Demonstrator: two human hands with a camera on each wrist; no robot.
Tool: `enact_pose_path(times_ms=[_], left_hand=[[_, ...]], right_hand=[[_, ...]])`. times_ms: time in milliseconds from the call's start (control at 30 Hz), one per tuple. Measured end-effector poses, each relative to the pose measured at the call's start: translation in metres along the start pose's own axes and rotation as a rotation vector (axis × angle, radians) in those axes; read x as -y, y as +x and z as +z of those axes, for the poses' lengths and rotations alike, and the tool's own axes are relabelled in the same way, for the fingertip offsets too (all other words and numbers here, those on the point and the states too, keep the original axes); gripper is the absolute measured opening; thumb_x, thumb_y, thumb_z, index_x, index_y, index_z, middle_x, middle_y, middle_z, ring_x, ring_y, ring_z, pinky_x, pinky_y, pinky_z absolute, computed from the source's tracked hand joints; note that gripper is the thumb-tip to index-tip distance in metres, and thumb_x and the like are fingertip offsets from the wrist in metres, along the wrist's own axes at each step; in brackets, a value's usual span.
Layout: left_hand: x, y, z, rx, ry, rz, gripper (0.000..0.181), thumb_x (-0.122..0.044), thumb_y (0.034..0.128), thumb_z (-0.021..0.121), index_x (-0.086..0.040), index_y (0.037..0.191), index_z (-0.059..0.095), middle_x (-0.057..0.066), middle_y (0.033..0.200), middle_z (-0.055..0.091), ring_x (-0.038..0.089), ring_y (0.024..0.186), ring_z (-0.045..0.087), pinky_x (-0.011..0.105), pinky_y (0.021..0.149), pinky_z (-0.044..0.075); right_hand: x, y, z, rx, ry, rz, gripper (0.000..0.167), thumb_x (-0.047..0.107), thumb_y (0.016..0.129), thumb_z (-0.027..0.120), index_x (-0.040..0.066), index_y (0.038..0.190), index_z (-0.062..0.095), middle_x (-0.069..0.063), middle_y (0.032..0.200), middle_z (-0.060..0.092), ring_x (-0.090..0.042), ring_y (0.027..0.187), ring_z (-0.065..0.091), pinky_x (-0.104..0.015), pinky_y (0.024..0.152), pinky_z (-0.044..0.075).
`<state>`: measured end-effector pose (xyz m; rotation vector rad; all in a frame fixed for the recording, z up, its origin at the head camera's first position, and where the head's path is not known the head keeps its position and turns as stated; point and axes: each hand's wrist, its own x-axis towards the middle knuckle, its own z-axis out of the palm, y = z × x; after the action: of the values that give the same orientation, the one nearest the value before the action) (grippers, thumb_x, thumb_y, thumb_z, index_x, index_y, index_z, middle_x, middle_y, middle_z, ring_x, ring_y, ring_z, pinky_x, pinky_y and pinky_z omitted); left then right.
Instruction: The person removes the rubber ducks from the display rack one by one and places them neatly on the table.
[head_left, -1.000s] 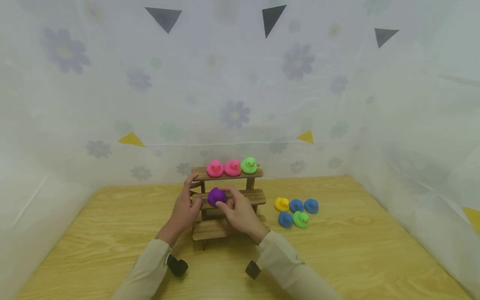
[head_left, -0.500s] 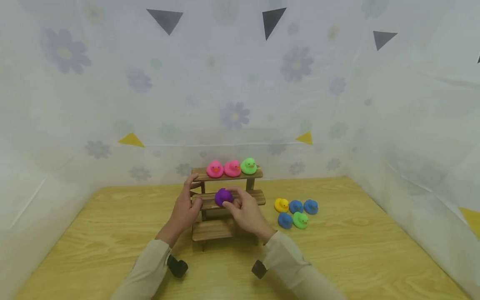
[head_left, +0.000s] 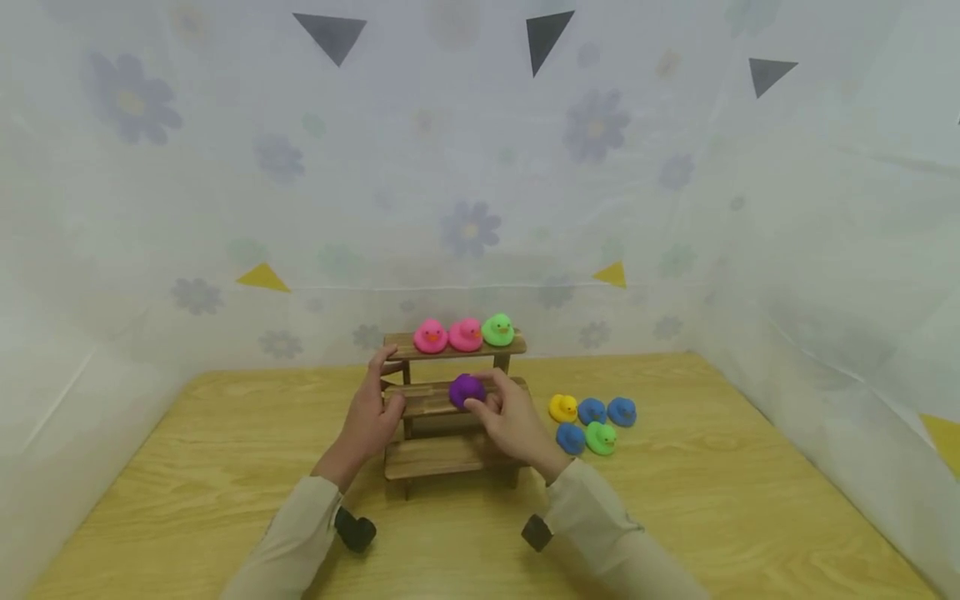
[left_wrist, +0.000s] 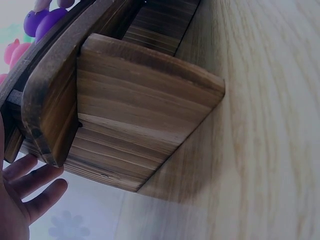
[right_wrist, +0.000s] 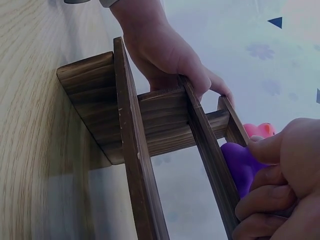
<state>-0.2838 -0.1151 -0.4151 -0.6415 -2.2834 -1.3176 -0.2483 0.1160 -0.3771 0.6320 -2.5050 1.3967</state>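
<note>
Slid rightward along the mid tier since 1 s ago: purple rubber duck (head_left: 462, 390), pinched btwn thumb & fingers of R hand (head_left: 519, 423). On my feed, L hand (head_left: 366, 423) grips the L end of the 3-tier brown wooden stand (head_left: 442, 457), thumb at mid tier, index at top. Above & btwn hands, I see two pink rubber ducks (head_left: 431, 337) + light-green rubber duck (head_left: 498, 331) on top tier. R of R hand, on wood-grain table (head_left: 712, 483): yellow rubber duck (head_left: 562, 408), three blue rubber ducks (head_left: 622, 412), bright-green rubber duck (head_left: 600, 439).
</note>
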Motion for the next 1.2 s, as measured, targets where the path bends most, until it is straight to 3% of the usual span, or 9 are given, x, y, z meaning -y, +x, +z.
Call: enact_pose_path(times_ms=[167,400,633,800,967,1200], left_hand=[[0.001,0.000,0.002,-0.027,0.023,0.037,0.064,0.000,0.0907,0.047,-0.017,0.148,0.025,0.019,0.137,0.049,0.035,0.120,0.053,0.033,0.065,0.045],[0.000,0.002,0.003,-0.028,0.032,0.050,0.064,0.000,0.0913,0.046,-0.018,0.148,0.025,0.019,0.139,0.049,0.035,0.120,0.054,0.036,0.072,0.046],[-0.002,-0.002,-0.002,-0.037,0.017,0.047,0.064,0.003,0.0900,0.046,-0.016,0.147,0.026,0.020,0.138,0.049,0.037,0.120,0.053,0.029,0.055,0.042],[0.000,-0.002,-0.003,-0.028,0.013,0.049,0.063,0.002,0.0909,0.045,-0.017,0.148,0.026,0.020,0.138,0.049,0.035,0.120,0.053,0.026,0.050,0.038],[0.001,-0.002,-0.002,-0.030,0.024,0.050,0.064,0.001,0.0906,0.046,-0.017,0.148,0.025,0.020,0.138,0.048,0.035,0.119,0.053,0.029,0.060,0.042],[0.000,-0.003,-0.002,-0.012,0.003,0.020,0.064,0.000,0.0914,0.046,-0.019,0.148,0.024,0.019,0.139,0.048,0.035,0.120,0.053,0.026,0.047,0.037]], right_hand=[[-0.002,-0.001,-0.005,0.008,-0.024,0.030,0.035,0.015,0.093,0.063,0.005,0.126,0.054,0.003,0.057,0.041,-0.006,0.047,0.034,-0.020,0.045,0.029],[-0.003,-0.005,-0.013,-0.009,-0.047,0.070,0.035,0.015,0.093,0.063,0.007,0.126,0.054,0.002,0.057,0.040,-0.009,0.048,0.033,-0.021,0.045,0.028],[-0.006,-0.006,-0.016,-0.002,-0.035,0.043,0.033,0.012,0.092,0.063,0.004,0.124,0.055,0.002,0.057,0.039,-0.006,0.048,0.033,-0.021,0.046,0.029],[-0.010,-0.007,-0.020,-0.008,-0.031,0.042,0.032,0.011,0.092,0.064,0.004,0.122,0.056,0.003,0.057,0.038,-0.006,0.047,0.031,-0.021,0.046,0.028],[-0.015,-0.008,-0.026,-0.004,-0.033,0.055,0.033,0.011,0.093,0.063,0.004,0.124,0.055,0.003,0.056,0.038,-0.005,0.046,0.032,-0.020,0.045,0.028],[-0.017,-0.013,-0.037,-0.002,-0.056,0.090,0.036,0.014,0.093,0.062,0.006,0.127,0.054,0.003,0.056,0.039,-0.006,0.045,0.034,-0.021,0.043,0.028]])
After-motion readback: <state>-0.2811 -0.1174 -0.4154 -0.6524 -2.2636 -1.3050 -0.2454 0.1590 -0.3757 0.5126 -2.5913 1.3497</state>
